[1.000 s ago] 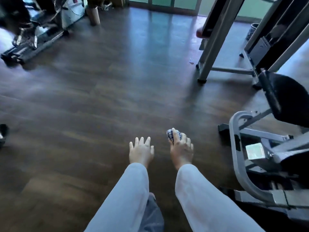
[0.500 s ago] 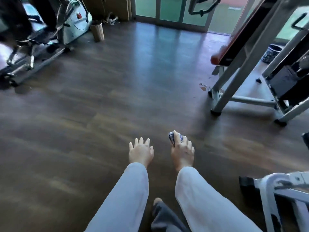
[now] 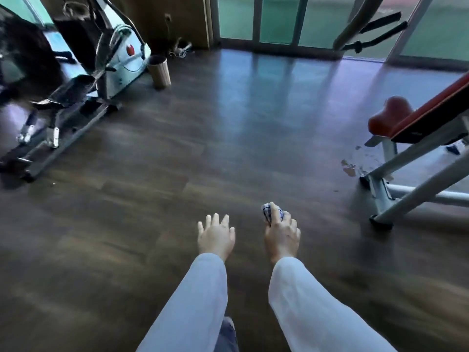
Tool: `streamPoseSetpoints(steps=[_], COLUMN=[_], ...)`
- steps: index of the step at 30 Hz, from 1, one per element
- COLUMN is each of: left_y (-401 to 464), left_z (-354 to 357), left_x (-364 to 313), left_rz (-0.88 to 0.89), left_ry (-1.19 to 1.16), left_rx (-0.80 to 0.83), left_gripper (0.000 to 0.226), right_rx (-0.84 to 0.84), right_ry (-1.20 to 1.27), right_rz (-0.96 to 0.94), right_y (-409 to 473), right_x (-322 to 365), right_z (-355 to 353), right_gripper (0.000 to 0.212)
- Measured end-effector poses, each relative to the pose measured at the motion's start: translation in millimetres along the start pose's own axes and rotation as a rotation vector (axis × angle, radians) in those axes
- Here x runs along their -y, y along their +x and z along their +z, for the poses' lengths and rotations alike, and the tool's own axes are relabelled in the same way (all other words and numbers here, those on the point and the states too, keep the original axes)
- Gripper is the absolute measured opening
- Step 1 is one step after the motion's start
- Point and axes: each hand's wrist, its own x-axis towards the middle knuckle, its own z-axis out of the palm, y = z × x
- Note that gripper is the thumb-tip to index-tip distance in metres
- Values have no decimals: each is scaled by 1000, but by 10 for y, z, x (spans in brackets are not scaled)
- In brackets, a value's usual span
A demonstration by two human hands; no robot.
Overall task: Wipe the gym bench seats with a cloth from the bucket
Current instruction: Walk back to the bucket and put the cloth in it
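Observation:
My right hand (image 3: 281,233) is held out low in front of me, closed around a bunched blue-and-white checked cloth (image 3: 268,212) that sticks out past my fingers. Beside it my left hand (image 3: 215,235) is empty, palm down, fingers spread. At the right edge stands an inclined gym bench with a red pad (image 3: 429,114) and a red roller (image 3: 389,114) on a white metal frame (image 3: 396,184). It is well to the right of my hands and farther away. No bucket is in view.
An elliptical trainer (image 3: 76,97) takes up the far left. A tan cylindrical bin (image 3: 159,71) stands beside it. Glass doors (image 3: 279,19) run along the back. Dark wood floor (image 3: 228,138) lies between, with a scuffed patch (image 3: 352,167) by the bench foot.
The view has swung left and upward. The grey machine at the right has left the frame, and the elliptical and red bench now show more fully. My hands keep the same pose.

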Motion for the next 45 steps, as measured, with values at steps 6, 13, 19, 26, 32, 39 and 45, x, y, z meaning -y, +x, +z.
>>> streamPoseSetpoints(steps=[6,13,19,26,32,39,45], left_y=[1618,3705,5241,7197,8558,9988,11149], left_z=[-623,-1332,-1994,-2693,-3155,-3330,-3571], left_x=[-204,-741,-1140,-1820,-2847,-4341,-5588], left_rz=[112,185,217,306,465,666,746], left_ry=[39,56,62,108,166,261,292], left_rx=[29,28,37,49,85,108,136], left_gripper=[48,48,48,49,48,49,49], right_rx=[-23,10,-8,-68,-231,-328,-381], right_ry=[-43,-87,-91,-49,-30,-49,-67], right_rz=[88,187,215,320,438,640,697], right_y=[1425,3565,5197,7200,8661,10265,11825], right_x=[467,745,1115,1294,1141,389,-121], right_z=[286,517,652,817,660,529,308], right_gripper=[50,45,45,45,43,41,42])
